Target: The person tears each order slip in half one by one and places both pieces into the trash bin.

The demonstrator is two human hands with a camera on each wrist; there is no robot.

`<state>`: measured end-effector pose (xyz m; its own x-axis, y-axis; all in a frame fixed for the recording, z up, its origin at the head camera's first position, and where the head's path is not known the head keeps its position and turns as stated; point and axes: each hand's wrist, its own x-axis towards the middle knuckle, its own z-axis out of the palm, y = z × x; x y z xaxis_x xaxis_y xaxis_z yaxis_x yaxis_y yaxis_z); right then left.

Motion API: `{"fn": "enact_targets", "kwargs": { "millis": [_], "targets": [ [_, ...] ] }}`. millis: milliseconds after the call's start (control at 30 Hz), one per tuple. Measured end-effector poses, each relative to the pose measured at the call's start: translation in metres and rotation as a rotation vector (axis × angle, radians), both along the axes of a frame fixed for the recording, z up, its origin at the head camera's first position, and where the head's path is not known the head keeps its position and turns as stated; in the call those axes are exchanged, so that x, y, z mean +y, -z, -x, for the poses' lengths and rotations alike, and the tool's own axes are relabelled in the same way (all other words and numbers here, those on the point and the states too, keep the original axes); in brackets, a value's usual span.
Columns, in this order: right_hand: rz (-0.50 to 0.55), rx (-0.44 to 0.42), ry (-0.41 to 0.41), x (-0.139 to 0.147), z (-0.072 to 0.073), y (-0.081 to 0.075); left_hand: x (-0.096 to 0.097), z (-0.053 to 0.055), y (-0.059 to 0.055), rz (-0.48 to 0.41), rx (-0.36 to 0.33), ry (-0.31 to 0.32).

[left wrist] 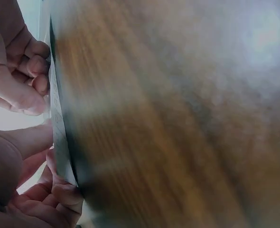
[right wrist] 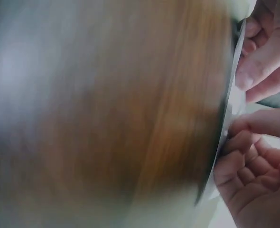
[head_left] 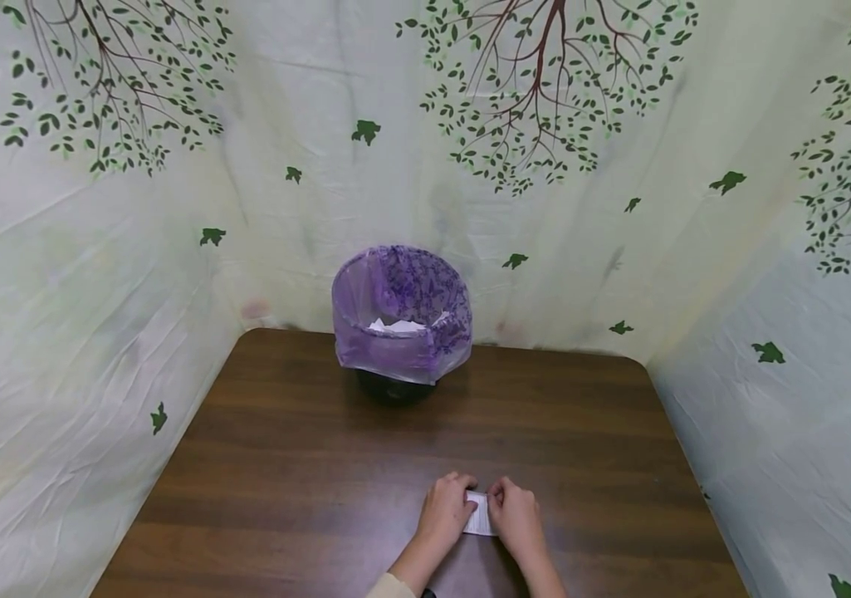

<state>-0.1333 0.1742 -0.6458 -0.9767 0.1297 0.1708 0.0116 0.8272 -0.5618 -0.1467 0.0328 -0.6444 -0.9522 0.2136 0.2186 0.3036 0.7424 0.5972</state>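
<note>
A small white piece of paper [head_left: 480, 514] with faint printed lines lies low over the table, between the two hands. The left hand [head_left: 446, 508] grips its left side, the thumb on top and the fingers curled at the far edge. At the right side, the right hand [head_left: 516, 517] pinches the paper with thumb and forefinger, its other fingers curled. From the left wrist view the paper [left wrist: 60, 137] appears nearly edge-on, marked with small print. In the right wrist view the right hand [right wrist: 256, 166] holds the sheet's near part, with the left hand above it.
A bin with a purple plastic liner [head_left: 403, 353] stands at the table's back edge, with white pieces inside. The brown wooden table [head_left: 305, 482] is enclosed by pale curtains [head_left: 574, 274] printed with leaves and branches.
</note>
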Motion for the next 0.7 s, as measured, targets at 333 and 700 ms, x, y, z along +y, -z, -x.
{"fn": "enact_targets", "kwargs": {
  "millis": [333, 700],
  "targets": [
    [0.078, -0.019, -0.052, -0.002, 0.003, -0.006, -0.005, 0.001, 0.005, 0.005, 0.068, -0.008],
    [0.084, -0.054, -0.114, -0.002, 0.01, -0.018, -0.008, 0.003, -0.006, 0.028, 0.105, -0.047]
  ]
}}
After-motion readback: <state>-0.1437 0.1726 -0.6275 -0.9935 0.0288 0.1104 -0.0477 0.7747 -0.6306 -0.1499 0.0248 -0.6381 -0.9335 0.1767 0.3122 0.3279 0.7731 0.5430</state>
